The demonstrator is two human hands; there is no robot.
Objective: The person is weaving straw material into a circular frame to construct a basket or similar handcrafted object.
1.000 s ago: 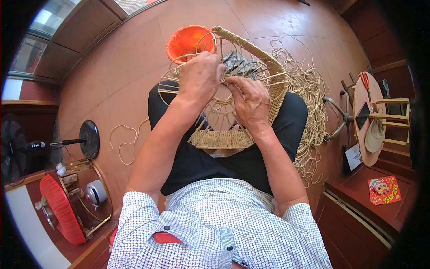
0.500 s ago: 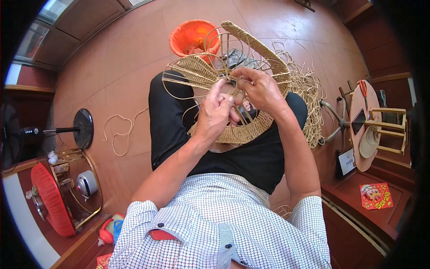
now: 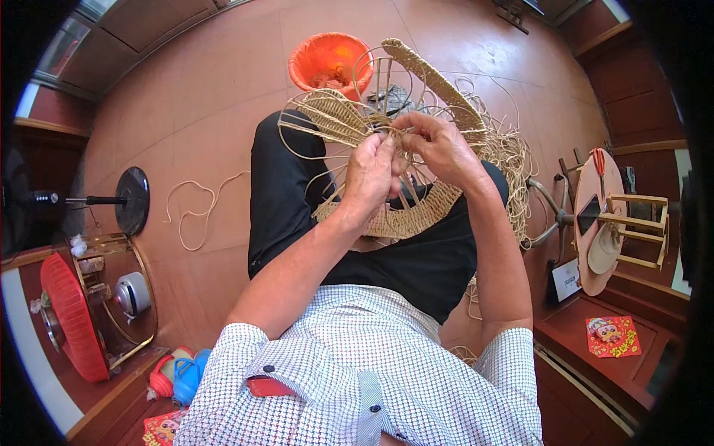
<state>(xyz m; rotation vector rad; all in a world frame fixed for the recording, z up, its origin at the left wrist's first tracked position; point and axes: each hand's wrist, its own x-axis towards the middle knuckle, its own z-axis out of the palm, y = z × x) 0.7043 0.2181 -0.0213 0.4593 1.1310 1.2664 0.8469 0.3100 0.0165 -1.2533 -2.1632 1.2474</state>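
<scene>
A partly woven frame (image 3: 416,217) of tan cord over thin curved ribs rests across my lap, with woven bands along its near edge and far right side. A woven wedge (image 3: 335,115) stands out at its left. My left hand (image 3: 372,172) is closed at the hub of the frame, thumb and fingers pressed together around cord and ribs. Close beside it, my right hand (image 3: 435,149) pinches the tan cord (image 3: 396,134) between thumb and forefinger. Both sets of fingertips nearly meet, and they hide exactly where the cord passes.
A large heap of loose cord (image 3: 513,175) lies on the floor to the right. An orange lined bin (image 3: 331,63) stands ahead. At right is a round stool (image 3: 595,223) carrying a phone and a hat; a fan (image 3: 134,201) and a red basket (image 3: 71,316) are at left.
My left hand's fingers, spread loosely before, have closed in at the hub, nearer my right fingertips. My right hand keeps its pinch. The whole view has shifted slightly.
</scene>
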